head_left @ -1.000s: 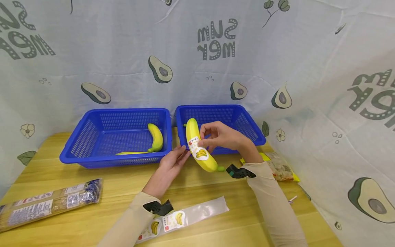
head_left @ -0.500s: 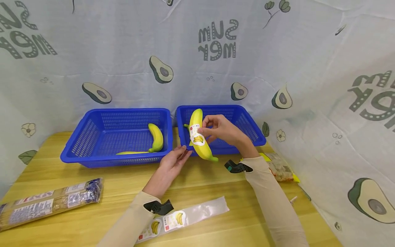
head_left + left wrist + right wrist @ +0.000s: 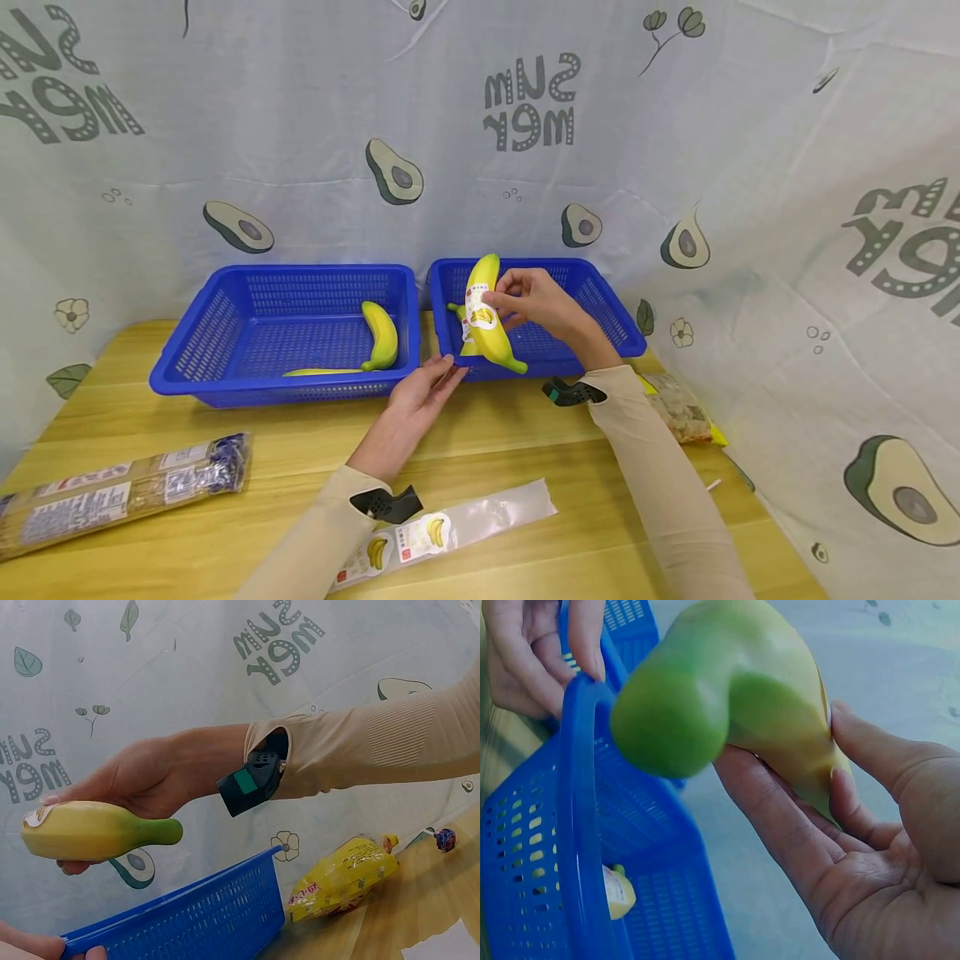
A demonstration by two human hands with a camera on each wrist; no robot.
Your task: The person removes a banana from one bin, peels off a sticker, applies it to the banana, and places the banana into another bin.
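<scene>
Banana [image 3: 492, 340] seemed light, firm; right hand [image 3: 543, 304] pinched mid-body, sensible hold; left hand [image 3: 420, 392] gripped right basket [image 3: 555, 365].

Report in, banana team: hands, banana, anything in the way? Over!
Right hand pinches labelled banana, raised above rim of right blue basket. Left hand holds that basket's near left corner. Another banana inside, left side; might get bumped.

Green-stemmed yellow banana [image 3: 490, 335], blue basket [image 3: 547, 367]

held banana [image 3: 488, 335]: smooth | baskets [image 3: 555, 365]: plastic | label strip [image 3: 444, 535]: glossy
</scene>
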